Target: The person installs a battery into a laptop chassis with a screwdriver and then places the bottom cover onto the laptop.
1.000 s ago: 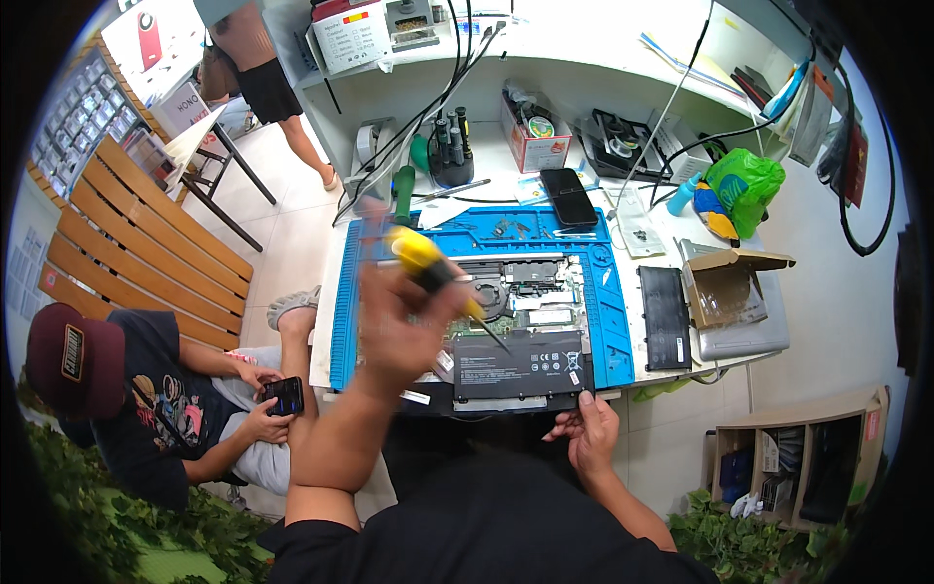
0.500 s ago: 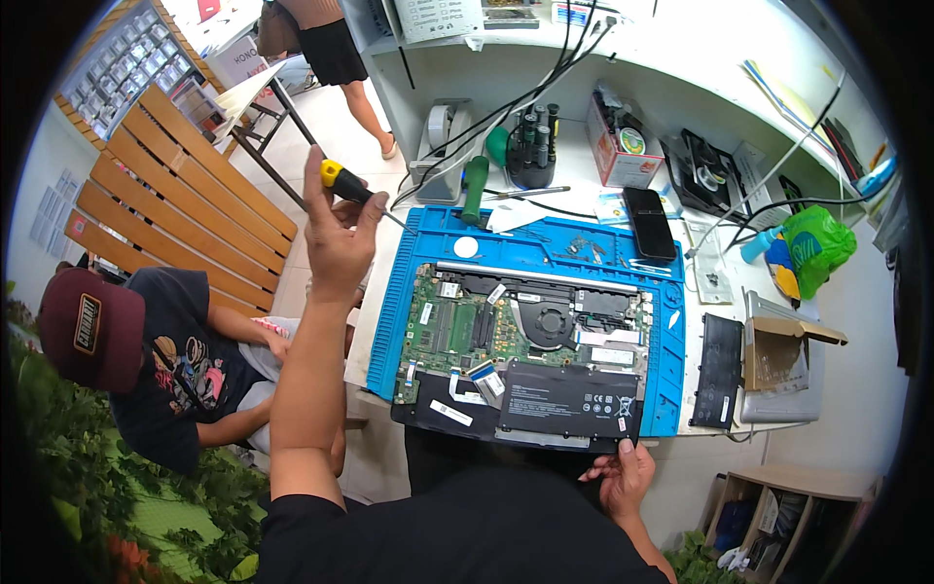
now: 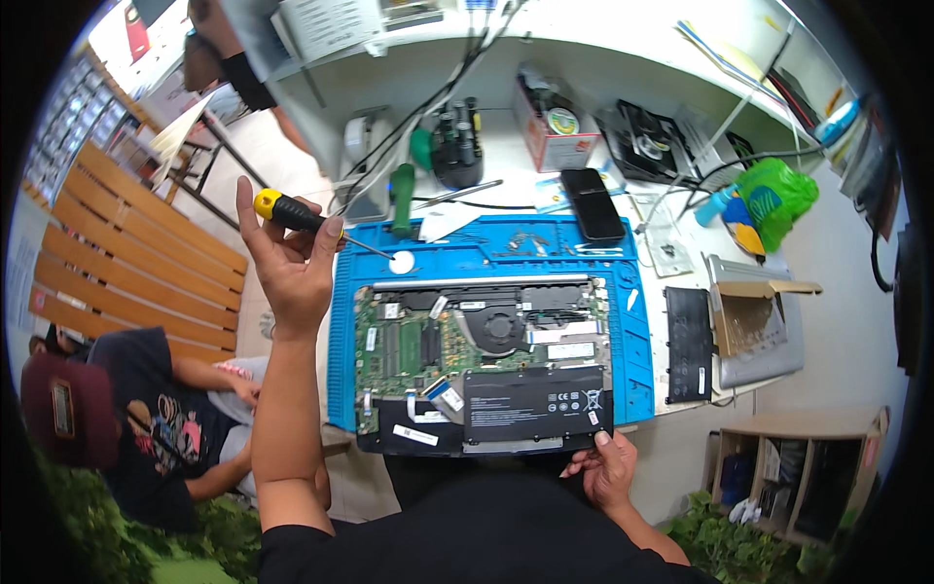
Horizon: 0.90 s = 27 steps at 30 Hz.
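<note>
The opened laptop (image 3: 452,341) we are pinching by its near-right corner with right fingers (image 3: 605,448); our left fingers (image 3: 326,246) are holding a screwdriver (image 3: 296,214).

Pale tiled floor (image 3: 261,154), slatted wooden bench (image 3: 146,265) at left, black-legged table (image 3: 181,141) beyond, white surface (image 3: 498,146) below a brightly lit shelf (image 3: 603,31), pale wall (image 3: 842,341) at right, open wooden cubby unit (image 3: 793,421) lower right.

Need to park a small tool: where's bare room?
Bare patches: shelf top between the cables and papers; desk between the tool holder and reddish box. Crowded: blue mat, mostly under the opened laptop, and right, around the green bag.
</note>
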Motion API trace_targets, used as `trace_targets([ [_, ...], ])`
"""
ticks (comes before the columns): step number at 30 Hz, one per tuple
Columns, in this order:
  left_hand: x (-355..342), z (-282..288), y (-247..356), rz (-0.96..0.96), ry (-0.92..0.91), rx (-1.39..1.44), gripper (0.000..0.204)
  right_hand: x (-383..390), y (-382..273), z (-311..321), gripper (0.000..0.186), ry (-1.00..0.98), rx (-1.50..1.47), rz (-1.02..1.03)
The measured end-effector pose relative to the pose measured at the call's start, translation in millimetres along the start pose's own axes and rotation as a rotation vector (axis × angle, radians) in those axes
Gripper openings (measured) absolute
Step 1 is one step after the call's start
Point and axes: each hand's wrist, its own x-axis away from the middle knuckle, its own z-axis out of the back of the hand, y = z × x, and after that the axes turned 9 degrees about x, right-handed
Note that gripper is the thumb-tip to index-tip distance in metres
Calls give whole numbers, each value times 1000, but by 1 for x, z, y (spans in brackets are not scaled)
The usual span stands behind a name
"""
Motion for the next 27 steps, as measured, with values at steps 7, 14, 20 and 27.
trace_targets([
  [7,-15,-85,-21,-46,-289,32,101,3,-2,-3,30,-25,-22,14],
  [14,-20,-127,-39,-76,-442,-79,100,3,-7,-2,30,-39,5,-23],
  [20,-19,-139,-51,-67,-480,-96,100,1,-7,-1,31,-70,-6,-21],
  [27,-17,-141,-54,-67,-477,-97,100,1,-7,-1,32,-77,1,-17],
])
